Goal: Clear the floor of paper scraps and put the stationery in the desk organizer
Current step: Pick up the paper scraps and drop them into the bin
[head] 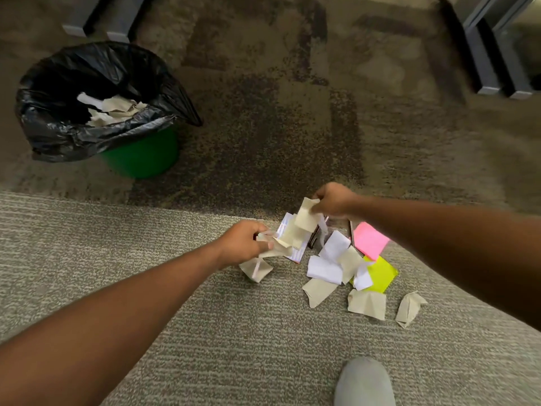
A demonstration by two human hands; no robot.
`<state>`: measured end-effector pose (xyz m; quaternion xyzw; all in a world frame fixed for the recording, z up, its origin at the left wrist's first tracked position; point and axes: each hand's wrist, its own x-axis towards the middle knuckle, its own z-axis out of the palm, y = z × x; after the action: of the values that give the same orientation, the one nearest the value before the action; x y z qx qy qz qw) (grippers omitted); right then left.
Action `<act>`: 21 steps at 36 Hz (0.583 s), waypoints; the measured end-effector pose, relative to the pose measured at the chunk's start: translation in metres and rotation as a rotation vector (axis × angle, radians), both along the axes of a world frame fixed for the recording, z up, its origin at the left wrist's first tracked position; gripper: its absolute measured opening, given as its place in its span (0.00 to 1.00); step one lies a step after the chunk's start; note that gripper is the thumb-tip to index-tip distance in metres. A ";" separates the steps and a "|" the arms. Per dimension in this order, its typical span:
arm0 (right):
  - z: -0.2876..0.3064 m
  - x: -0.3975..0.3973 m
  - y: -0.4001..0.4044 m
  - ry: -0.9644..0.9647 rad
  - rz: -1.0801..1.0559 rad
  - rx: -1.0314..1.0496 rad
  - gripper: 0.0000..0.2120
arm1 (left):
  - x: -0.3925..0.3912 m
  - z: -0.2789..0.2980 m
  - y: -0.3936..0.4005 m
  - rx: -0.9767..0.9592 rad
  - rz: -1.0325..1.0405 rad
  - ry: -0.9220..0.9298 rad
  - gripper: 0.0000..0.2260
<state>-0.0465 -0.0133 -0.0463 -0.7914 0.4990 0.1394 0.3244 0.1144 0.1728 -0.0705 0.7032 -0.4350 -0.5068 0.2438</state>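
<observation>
Torn beige and white paper scraps lie in a loose pile on the grey carpet in front of me. My left hand is shut on a bunch of beige scraps, and one more hangs below it. My right hand pinches a beige scrap lifted above the pile. A pink sticky-note pad and a yellow-green pad lie at the right of the pile, partly covered by scraps. Something dark and thin lies under the scraps; I cannot tell what it is.
A green bin with a black bag liner stands at the far left and holds paper scraps. Grey metal furniture legs stand at the top left and top right. My grey-socked foot is at the bottom edge.
</observation>
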 end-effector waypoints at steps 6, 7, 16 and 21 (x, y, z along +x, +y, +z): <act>0.020 -0.032 -0.021 -0.078 -0.132 0.276 0.05 | -0.025 0.003 -0.002 0.000 -0.237 -0.009 0.02; 0.021 -0.039 -0.020 -0.042 -0.085 0.304 0.06 | -0.029 0.005 -0.004 -0.010 -0.311 -0.061 0.03; -0.007 -0.078 0.015 0.283 0.652 -0.072 0.15 | -0.018 0.011 -0.007 0.062 -0.609 -0.384 0.09; -0.013 -0.081 0.023 0.221 0.691 -0.138 0.11 | -0.013 0.003 0.006 0.050 -0.674 -0.535 0.18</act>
<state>-0.1276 0.0097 -0.0595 -0.9134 0.2425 0.2914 0.1482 0.1013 0.1788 -0.0676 0.6340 -0.6758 -0.3684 -0.0742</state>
